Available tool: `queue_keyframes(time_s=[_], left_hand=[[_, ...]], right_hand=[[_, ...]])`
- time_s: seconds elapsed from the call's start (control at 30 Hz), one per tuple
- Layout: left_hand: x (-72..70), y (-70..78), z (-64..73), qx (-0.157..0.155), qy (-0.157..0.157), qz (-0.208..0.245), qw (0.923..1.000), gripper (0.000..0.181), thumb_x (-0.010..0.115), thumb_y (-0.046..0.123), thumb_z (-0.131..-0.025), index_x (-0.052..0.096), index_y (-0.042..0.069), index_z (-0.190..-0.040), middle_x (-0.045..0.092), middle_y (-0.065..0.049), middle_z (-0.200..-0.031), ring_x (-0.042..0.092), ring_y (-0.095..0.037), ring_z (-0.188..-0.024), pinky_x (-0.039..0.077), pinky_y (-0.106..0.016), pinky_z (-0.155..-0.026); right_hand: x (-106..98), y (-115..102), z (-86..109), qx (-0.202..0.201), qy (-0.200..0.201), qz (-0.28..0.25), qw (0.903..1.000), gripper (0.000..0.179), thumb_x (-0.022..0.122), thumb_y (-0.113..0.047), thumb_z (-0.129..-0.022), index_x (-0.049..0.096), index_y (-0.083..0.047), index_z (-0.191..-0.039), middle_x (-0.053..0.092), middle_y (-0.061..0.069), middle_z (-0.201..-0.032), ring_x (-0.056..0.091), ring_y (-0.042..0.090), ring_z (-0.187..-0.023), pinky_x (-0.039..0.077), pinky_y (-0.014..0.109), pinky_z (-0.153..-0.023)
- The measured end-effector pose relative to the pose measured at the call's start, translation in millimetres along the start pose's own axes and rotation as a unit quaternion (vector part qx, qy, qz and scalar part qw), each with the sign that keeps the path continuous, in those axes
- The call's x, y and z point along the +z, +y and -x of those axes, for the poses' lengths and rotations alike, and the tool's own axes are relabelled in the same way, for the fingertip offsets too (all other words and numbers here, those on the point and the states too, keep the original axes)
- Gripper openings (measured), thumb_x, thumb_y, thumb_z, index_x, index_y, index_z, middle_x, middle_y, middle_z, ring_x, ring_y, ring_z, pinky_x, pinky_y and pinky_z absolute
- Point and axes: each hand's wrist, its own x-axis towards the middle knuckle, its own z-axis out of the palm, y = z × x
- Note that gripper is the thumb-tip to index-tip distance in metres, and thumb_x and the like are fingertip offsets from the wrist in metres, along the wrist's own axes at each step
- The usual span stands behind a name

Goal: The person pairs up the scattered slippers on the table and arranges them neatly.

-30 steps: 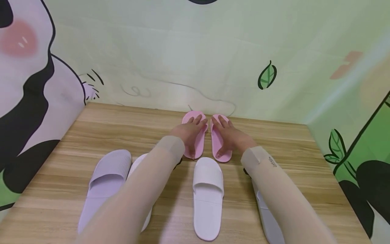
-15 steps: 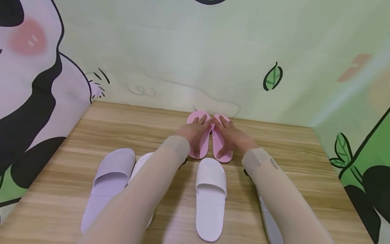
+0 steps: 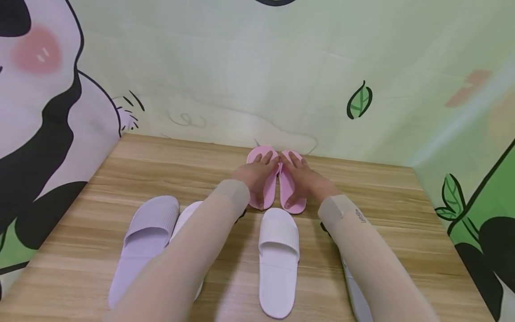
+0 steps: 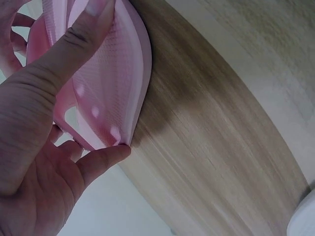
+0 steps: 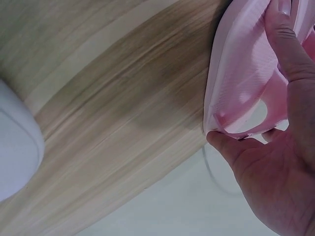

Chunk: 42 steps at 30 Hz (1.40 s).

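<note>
A pink slipper is held in the left hand, its insole crossed by the thumb, its end touched by the forefinger, near a pale-bordered edge of the wood-grain worktop. A rounded white thing is partly shown, well apart.

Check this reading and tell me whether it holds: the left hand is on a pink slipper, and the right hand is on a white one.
Not quite: the right hand is on a pink slipper too, as the right wrist view shows. The left hand is on the other pink slipper, as you say.
</note>
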Motion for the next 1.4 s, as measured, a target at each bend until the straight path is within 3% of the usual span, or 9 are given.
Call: queue_keyframes(time_s=[0.1, 0.3, 0.47, 0.67, 0.83, 1.03, 1.2, 1.4], left_hand=[[1.6, 0.8, -1.5, -0.001, 0.002, -0.003, 1.0000, 0.144, 0.102, 0.027, -0.063, 0.004, 0.019, -0.168, -0.002, -0.011, -0.176, 0.010, -0.037, -0.162, 0.040, -0.051, -0.121], [3.4, 0.4, -3.2, -0.006, 0.008, -0.008, 0.9999, 0.145, 0.103, 0.028, -0.060, 0.006, 0.019, -0.168, -0.003, -0.015, -0.176, 0.010, -0.035, -0.162, 0.045, -0.050, -0.117], [0.9, -0.1, -2.2, 0.004, 0.001, -0.011, 0.9999, 0.145, 0.102, 0.029, -0.061, 0.006, 0.016, -0.168, 0.003, -0.017, -0.175, 0.012, -0.037, -0.162, 0.040, -0.052, -0.120], [-1.3, -5.7, -3.1, 0.000, -0.012, -0.013, 0.9998, 0.143, 0.100, 0.036, -0.065, 0.003, 0.015, -0.168, 0.004, -0.014, -0.176, 0.012, -0.040, -0.161, 0.034, -0.071, -0.116], [-2.1, -5.9, -1.7, 0.000, -0.022, -0.010, 0.9997, 0.144, 0.098, 0.041, -0.066, -0.001, 0.019, -0.168, -0.003, -0.013, -0.176, 0.008, -0.042, -0.161, 0.027, -0.078, -0.115], [-8.9, -4.6, 4.5, 0.010, -0.018, 0.010, 0.9997, 0.141, 0.098, 0.036, -0.069, -0.001, 0.020, -0.168, -0.005, -0.014, -0.176, 0.004, -0.041, -0.162, 0.023, -0.076, -0.118], [-20.5, -5.6, 15.8, 0.037, -0.001, -0.010, 0.9993, 0.130, 0.094, 0.038, -0.075, 0.006, 0.014, -0.168, 0.001, -0.014, -0.176, 0.007, -0.038, -0.162, 0.023, -0.069, -0.124], [-37.4, -10.6, 49.1, 0.049, 0.004, -0.038, 0.9981, 0.117, 0.088, 0.044, -0.081, 0.015, 0.014, -0.168, 0.009, -0.012, -0.176, 0.013, -0.034, -0.162, 0.023, -0.058, -0.128]], right_hand=[[-1, 0, 2.3, 0.009, 0.006, -0.012, 0.9999, 0.149, 0.099, -0.037, -0.065, -0.009, -0.026, -0.167, -0.015, 0.016, -0.174, 0.002, 0.049, -0.160, 0.028, 0.065, -0.123], [-1, -1, 3.4, 0.027, 0.017, -0.024, 0.9992, 0.152, 0.101, -0.036, -0.063, -0.010, -0.026, -0.167, -0.009, 0.022, -0.172, 0.027, 0.047, -0.155, 0.037, 0.058, -0.121], [-2, 0, 3.5, 0.011, 0.014, -0.010, 0.9998, 0.151, 0.100, -0.037, -0.063, -0.007, -0.015, -0.167, -0.003, 0.023, -0.173, 0.012, 0.043, -0.160, 0.028, 0.058, -0.126], [-5, -1, 5.1, 0.005, 0.012, -0.001, 0.9999, 0.144, 0.099, -0.040, -0.066, 0.000, -0.010, -0.166, -0.002, 0.023, -0.174, 0.003, 0.042, -0.162, 0.013, 0.061, -0.129], [-6, 0, 9.1, 0.005, 0.003, 0.002, 1.0000, 0.145, 0.097, -0.040, -0.068, -0.004, -0.009, -0.167, -0.007, 0.025, -0.173, 0.000, 0.047, -0.160, 0.012, 0.061, -0.129], [-10, -1, 19.6, -0.008, 0.015, -0.003, 0.9999, 0.143, 0.096, -0.039, -0.071, -0.006, -0.011, -0.167, -0.008, 0.025, -0.173, 0.000, 0.045, -0.161, 0.012, 0.062, -0.129], [-22, -6, 36.3, -0.030, 0.037, -0.005, 0.9989, 0.134, 0.092, -0.041, -0.076, -0.001, -0.007, -0.167, -0.001, 0.024, -0.174, 0.006, 0.046, -0.160, 0.015, 0.060, -0.129], [-36, -21, 64.8, -0.045, 0.040, -0.025, 0.9979, 0.126, 0.088, -0.042, -0.081, 0.003, -0.007, -0.167, 0.004, 0.022, -0.174, 0.011, 0.044, -0.160, 0.019, 0.059, -0.129]])
